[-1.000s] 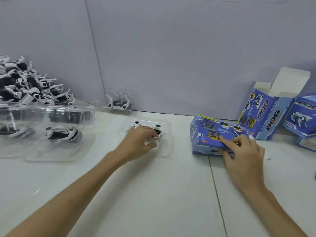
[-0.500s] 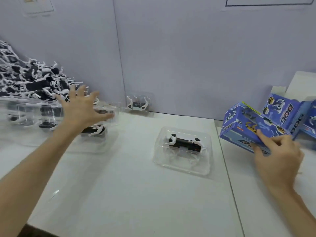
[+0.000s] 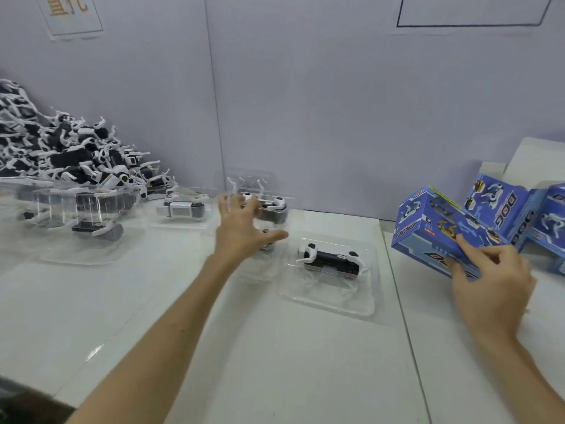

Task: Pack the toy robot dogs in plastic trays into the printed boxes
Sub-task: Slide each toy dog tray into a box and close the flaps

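My left hand [image 3: 243, 229] reaches to the back of the table, fingers and thumb wrapped around a clear tray holding a black-and-white toy dog [image 3: 269, 209]; both are blurred. A second clear tray [image 3: 371, 289] with a toy dog [image 3: 331, 260] lies flat on the white table between my hands. My right hand [image 3: 489, 289] holds a blue printed box [image 3: 428, 237] tilted above the table's right side, fingers on its front face.
A heap of loose toy dogs [image 3: 61, 154] fills the far left, with several clear trays [image 3: 91, 215] in front of it, some holding dogs [image 3: 182, 209]. More blue printed boxes [image 3: 501, 206] stand at the right against the grey wall [image 3: 336, 102].
My left hand swung from the left-hand trays to the tray by the wall and closed on it. My right hand keeps the blue box raised. The view shifted a little.
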